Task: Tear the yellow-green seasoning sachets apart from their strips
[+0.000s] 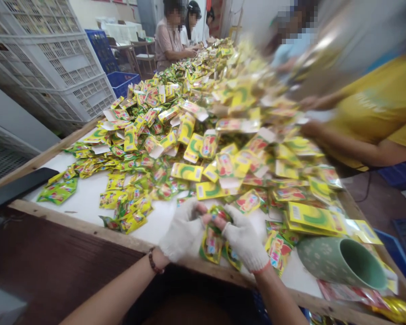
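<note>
At the table's near edge, my left hand (184,230) and my right hand (245,237) face each other in white knit gloves with bare fingertips. Between them is a small green and yellow packet (218,212), with the fingers of both hands closed on it. Just below hang or lie more printed packets (211,246); whether they join the held one I cannot tell. To the left, loose yellow packets (133,216) lie on the white tabletop (88,203). Beyond my hands spreads a large heap of flat yellow cartons (186,171), some with flaps up.
A green patterned cup (318,257) lies on its side at right, beside stacked yellow cartons (314,219). A wooden rim (88,230) edges the table. White crates (54,63) stand at left. A person in yellow (375,108) works at right; several others sit farther back.
</note>
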`<state>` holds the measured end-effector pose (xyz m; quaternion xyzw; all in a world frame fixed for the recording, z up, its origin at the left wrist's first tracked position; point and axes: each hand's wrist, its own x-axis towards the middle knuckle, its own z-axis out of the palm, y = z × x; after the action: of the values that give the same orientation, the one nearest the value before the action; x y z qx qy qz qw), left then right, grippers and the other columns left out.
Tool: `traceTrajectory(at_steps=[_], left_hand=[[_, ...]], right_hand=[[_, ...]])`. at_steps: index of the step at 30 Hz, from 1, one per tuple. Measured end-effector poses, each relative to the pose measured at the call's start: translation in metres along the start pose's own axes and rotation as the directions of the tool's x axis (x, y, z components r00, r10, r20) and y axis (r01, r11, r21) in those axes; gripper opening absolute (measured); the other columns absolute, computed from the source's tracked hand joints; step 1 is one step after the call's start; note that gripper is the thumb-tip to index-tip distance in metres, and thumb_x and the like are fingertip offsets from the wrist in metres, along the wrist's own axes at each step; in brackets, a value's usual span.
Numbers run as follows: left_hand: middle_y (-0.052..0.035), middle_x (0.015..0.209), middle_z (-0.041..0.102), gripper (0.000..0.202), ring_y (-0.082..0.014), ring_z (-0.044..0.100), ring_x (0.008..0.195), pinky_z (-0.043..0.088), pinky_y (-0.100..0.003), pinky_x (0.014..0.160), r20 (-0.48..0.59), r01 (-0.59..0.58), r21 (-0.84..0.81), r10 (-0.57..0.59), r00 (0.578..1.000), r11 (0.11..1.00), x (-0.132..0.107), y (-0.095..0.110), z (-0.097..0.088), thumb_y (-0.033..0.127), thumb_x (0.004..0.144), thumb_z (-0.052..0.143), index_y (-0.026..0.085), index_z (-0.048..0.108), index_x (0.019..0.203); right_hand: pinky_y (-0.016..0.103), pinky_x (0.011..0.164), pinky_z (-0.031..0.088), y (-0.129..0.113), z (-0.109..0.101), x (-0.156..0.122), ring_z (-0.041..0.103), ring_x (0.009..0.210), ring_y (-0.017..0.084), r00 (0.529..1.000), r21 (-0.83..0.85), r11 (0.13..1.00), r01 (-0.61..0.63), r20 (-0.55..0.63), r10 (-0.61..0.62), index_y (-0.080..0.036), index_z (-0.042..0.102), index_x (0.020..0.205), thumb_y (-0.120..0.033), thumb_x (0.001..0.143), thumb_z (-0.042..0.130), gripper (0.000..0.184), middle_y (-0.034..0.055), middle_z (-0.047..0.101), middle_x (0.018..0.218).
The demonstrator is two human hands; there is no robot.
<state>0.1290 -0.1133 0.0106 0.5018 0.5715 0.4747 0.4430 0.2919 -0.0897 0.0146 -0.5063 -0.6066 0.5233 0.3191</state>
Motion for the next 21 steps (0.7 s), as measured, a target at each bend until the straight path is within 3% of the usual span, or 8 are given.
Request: traceTrajectory(at_steps=[2,4,6,8,11,15,18,21], left_hand=[[-0.0038,0.087,0.059,0.007,-0.0171,0.057,0.082,0.047,-0.032,0.076,0.005,-0.170,0.336,0.178,0.984,0.927,0.023,0.004,-0.013,0.021,0.084,0.050,0.019,0.055,0.089],[-0.0105,0.110,0.059,0.026,-0.0239,0.053,0.103,0.043,-0.039,0.089,0.082,-0.298,0.671,0.331,0.940,0.679,0.052,0.005,-0.028,0.012,0.079,0.049,0.018,0.057,0.102],[-0.0136,0.126,0.053,0.050,-0.0299,0.048,0.115,0.039,-0.045,0.096,0.201,-0.332,0.841,0.321,0.925,0.428,0.081,0.005,-0.041,0.010,0.073,0.053,0.018,0.052,0.122],[-0.0138,0.125,0.054,0.063,-0.0318,0.048,0.115,0.038,-0.046,0.097,0.261,-0.337,0.884,0.257,0.930,0.322,0.102,0.006,-0.052,0.011,0.070,0.056,0.018,0.045,0.132],[-0.0121,0.123,0.054,0.070,-0.0288,0.050,0.115,0.040,-0.041,0.098,0.197,-0.352,0.777,0.330,0.923,0.521,0.105,0.011,-0.060,0.017,0.071,0.060,0.018,0.037,0.137],[-0.0106,0.124,0.054,0.082,-0.0233,0.058,0.108,0.050,-0.034,0.090,0.043,-0.331,0.116,0.328,0.944,0.937,0.060,0.018,-0.055,0.034,0.072,0.068,0.023,0.025,0.141],[-0.0106,0.129,0.054,0.086,-0.0248,0.059,0.110,0.053,-0.034,0.088,0.049,-0.121,-0.175,0.131,0.990,0.977,0.020,0.008,-0.047,0.040,0.069,0.075,0.028,0.025,0.139],[-0.0136,0.133,0.052,0.086,-0.0280,0.057,0.116,0.051,-0.039,0.094,0.058,-0.051,-0.130,0.059,0.997,0.990,-0.003,-0.006,-0.048,0.046,0.072,0.072,0.026,0.024,0.141]], right_hand=[[0.025,0.049,0.046,0.003,-0.002,0.000,0.052,0.057,0.014,0.999,0.008,1.000,-0.004,-0.049,0.004,-0.018,0.059,0.080,-0.038,0.078,0.061,0.020,-0.0010,0.057,0.066],[0.026,0.053,0.048,0.008,-0.003,-0.002,0.055,0.061,0.015,0.995,0.005,0.999,0.034,-0.089,-0.034,-0.018,0.063,0.083,-0.035,0.077,0.062,0.018,0.0004,0.062,0.069],[0.028,0.056,0.049,0.013,-0.003,-0.004,0.057,0.065,0.017,0.993,0.002,0.998,0.066,-0.098,-0.066,-0.018,0.065,0.085,-0.035,0.077,0.064,0.018,0.0017,0.065,0.073],[0.029,0.056,0.050,0.015,-0.003,-0.006,0.058,0.068,0.018,0.994,0.033,0.997,0.071,-0.080,-0.068,-0.018,0.067,0.090,-0.037,0.078,0.064,0.022,0.0024,0.066,0.074],[0.028,0.052,0.049,0.014,-0.003,-0.007,0.059,0.067,0.019,0.997,0.170,0.985,0.035,-0.072,-0.023,-0.018,0.067,0.100,-0.043,0.078,0.066,0.033,0.0034,0.066,0.076],[0.025,0.050,0.049,0.013,0.003,-0.004,0.060,0.067,0.017,0.996,0.465,0.881,-0.084,0.014,0.088,-0.020,0.060,0.112,-0.049,0.075,0.069,0.048,0.0054,0.067,0.087],[0.022,0.048,0.047,0.013,0.013,-0.001,0.060,0.065,0.015,0.989,0.616,0.775,-0.138,0.132,0.071,-0.023,0.055,0.116,-0.048,0.078,0.066,0.047,0.0046,0.066,0.090],[0.023,0.050,0.048,0.010,0.017,0.001,0.060,0.066,0.015,0.990,0.586,0.803,-0.108,0.138,0.032,-0.023,0.056,0.114,-0.045,0.080,0.064,0.042,0.0049,0.067,0.090]])
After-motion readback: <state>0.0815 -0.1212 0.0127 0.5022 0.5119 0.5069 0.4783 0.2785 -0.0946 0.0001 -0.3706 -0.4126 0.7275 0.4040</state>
